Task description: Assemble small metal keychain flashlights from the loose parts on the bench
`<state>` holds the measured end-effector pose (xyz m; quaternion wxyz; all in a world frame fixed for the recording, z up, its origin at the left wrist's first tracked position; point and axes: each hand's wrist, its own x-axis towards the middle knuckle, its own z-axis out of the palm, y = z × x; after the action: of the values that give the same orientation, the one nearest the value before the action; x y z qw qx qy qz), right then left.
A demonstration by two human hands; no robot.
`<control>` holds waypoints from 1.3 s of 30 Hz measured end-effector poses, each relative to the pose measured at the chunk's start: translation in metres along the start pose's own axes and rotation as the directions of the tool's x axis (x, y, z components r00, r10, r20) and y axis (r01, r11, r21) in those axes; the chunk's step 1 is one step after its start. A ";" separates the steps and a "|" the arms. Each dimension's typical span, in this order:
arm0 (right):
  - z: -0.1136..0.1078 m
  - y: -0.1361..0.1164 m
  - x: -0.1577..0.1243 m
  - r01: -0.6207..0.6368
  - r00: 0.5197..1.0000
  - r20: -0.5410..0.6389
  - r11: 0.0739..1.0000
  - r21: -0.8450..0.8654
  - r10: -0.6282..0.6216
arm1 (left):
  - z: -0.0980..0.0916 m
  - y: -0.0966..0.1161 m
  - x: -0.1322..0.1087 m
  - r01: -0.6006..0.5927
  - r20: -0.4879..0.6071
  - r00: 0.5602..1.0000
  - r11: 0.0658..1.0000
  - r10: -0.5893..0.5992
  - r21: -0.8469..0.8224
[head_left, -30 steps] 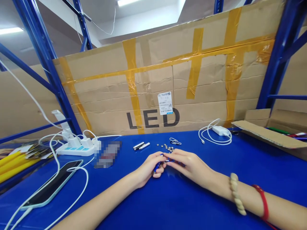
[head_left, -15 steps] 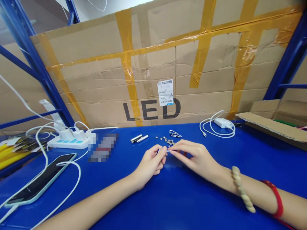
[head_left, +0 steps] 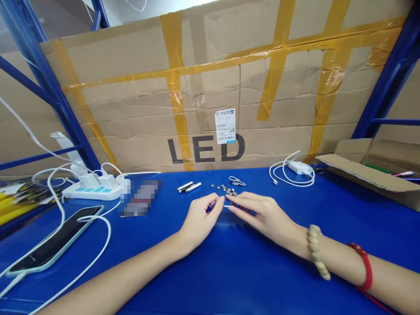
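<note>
Two hands meet low over the blue surface [head_left: 229,271].

- Left hand [head_left: 200,217]: fingers curled, thumb and forefinger pinched on a small blue tube [head_left: 210,208], held just above the surface.
- Right hand [head_left: 262,214]: fingertips closed on a pale sliver [head_left: 225,205] at the tube's end; what it is cannot be told.
- Handling, judged: tube light, rigid and smooth, apt to roll; best gripped round its middle.
- Just beyond: loose button cells [head_left: 226,189], a wire clip [head_left: 236,180] and two silver cylinders [head_left: 188,187].
- Farther off: white charger [head_left: 297,168] with coiled cable, power strip [head_left: 93,191] and phone [head_left: 54,241].
- Container: open cardboard box [head_left: 367,175] at the right, holding green and red-tipped sticks, mostly hidden.
</note>
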<state>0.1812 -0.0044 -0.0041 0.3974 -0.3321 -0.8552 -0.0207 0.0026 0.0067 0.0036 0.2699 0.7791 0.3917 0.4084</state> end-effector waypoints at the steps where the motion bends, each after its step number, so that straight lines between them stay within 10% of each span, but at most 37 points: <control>1: 0.000 -0.001 0.000 0.010 0.999 0.043 1.000 -0.002 -0.010 | 0.000 0.000 0.000 -0.019 0.012 1.000 1.000 0.019 0.020; 8: 0.003 -0.001 -0.003 0.048 0.986 0.160 0.996 -0.071 -0.036 | 0.004 -0.001 -0.002 -0.073 0.085 0.994 0.994 0.066 0.086; 39: 0.003 0.006 0.001 0.130 0.984 -0.120 0.991 -0.005 -0.130 | 0.007 0.000 -0.002 0.000 0.209 0.977 0.983 0.038 -0.181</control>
<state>0.1821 0.0016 -0.0065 0.4462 -0.2731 -0.8497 -0.0653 0.0078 0.0043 -0.0005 0.3755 0.7942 0.3146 0.3596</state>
